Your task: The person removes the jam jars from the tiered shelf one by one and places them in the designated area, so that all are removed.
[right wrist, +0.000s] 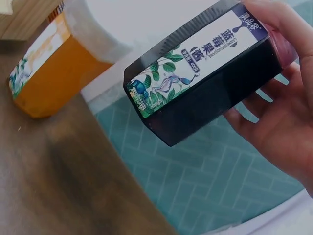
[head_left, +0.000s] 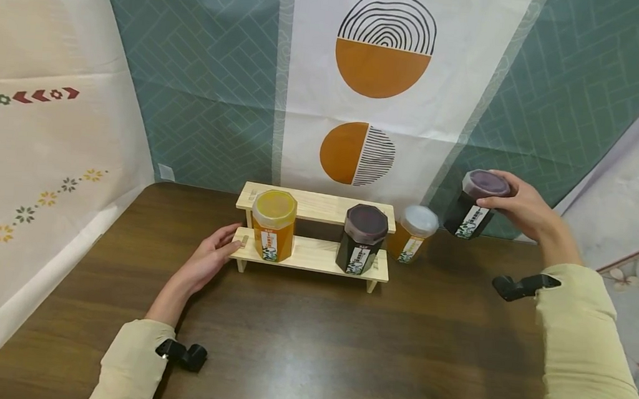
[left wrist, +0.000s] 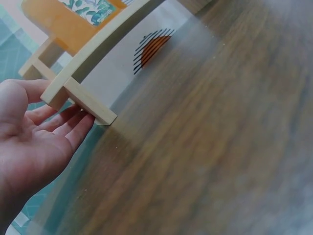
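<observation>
My right hand (head_left: 524, 206) grips a dark blueberry jam jar (head_left: 469, 214) by its purple lid, tilted and raised at the back right. In the right wrist view the label of this jar (right wrist: 195, 73) faces the camera. My left hand (head_left: 215, 257) holds the left end of a two-tier wooden rack (head_left: 315, 252), thumb at the board and fingers by the leg, as the left wrist view shows. On its lower tier stand an orange jar with a yellow lid (head_left: 274, 224) and, towards the right, a dark jar with a purple lid (head_left: 363, 237).
Just right of the rack stands an orange jar with a white lid (head_left: 414, 235). A patterned cloth backdrop (head_left: 210, 90) hangs behind the brown wooden table (head_left: 296, 348), and pale cloths flank both sides.
</observation>
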Demonstrator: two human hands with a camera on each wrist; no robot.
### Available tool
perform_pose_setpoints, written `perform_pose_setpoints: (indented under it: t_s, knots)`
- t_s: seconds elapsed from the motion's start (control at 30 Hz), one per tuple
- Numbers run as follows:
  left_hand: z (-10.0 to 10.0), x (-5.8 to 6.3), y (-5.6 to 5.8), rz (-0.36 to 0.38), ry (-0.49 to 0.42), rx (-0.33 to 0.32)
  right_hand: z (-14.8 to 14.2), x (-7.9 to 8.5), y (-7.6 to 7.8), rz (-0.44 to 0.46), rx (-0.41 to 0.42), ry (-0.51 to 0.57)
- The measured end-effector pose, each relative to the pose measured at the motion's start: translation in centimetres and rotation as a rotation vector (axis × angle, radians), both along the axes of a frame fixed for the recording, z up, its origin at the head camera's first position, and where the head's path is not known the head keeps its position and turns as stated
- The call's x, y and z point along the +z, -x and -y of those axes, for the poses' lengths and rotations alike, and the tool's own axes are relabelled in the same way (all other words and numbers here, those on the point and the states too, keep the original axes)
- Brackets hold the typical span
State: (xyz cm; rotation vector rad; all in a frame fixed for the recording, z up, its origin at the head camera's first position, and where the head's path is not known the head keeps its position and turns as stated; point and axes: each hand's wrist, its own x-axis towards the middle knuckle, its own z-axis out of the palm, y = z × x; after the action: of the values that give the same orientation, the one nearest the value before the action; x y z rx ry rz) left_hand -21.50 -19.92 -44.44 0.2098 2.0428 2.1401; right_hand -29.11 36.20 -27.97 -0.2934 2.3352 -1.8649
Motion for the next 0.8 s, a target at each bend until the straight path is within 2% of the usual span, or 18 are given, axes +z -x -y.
perform_pose_setpoints:
  t_s: [0.17, 0.37, 0.57, 0.63, 0.7, 0.8]
  knots:
    - [0.1, 0.0, 0.0, -0.004, -0.004, -0.007, -0.9, -2.5, -0.2, 0.004, 0.047, 0.057]
    - [0.1, -0.1, 0.0, -0.003, -0.008, -0.019, -1.6, -6.1, -0.6, 0.002, 0.050, 0.020]
    - [0.1, -0.2, -0.1, 0.005, -0.016, -0.019, -1.5, -9.1, -0.8, 0.040, 0.114, 0.087]
    - [0.1, -0.2, -0.1, 0.002, -0.022, -0.022, -1.6, -9.6, -0.9, 0.061, 0.128, 0.081]
    - [0.1, -0.2, -0.1, -0.001, -0.026, -0.026, -1.6, -9.6, -1.0, 0.074, 0.127, 0.023]
    - [0.3, -0.1, -0.2, 0.001, -0.031, -0.023, -1.4, -8.3, -0.8, 0.079, 0.133, -0.099]
